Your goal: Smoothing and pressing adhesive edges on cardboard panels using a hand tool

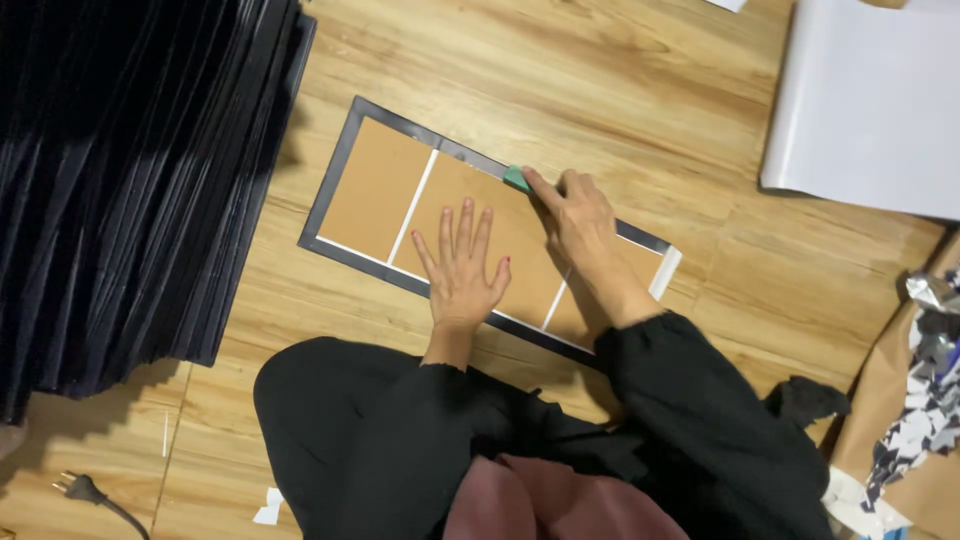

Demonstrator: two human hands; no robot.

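Standing at the far left of the wooden floor (620,90), a stack of black sheets (130,180) fans out, well apart from a long board (375,185) made of brown cardboard panels on a dark backing; this board serves as the landmark. A plug (75,488) lies below the stack. The left hand (462,268) lies flat on the board's middle panel, fingers spread wide, gripping nothing. The right hand (580,225) presses a small green scraper (516,178) against the board's upper edge, fingers closed over it. Right of the board lie a white sheet (870,100) and a paper bag of scraps (925,400).
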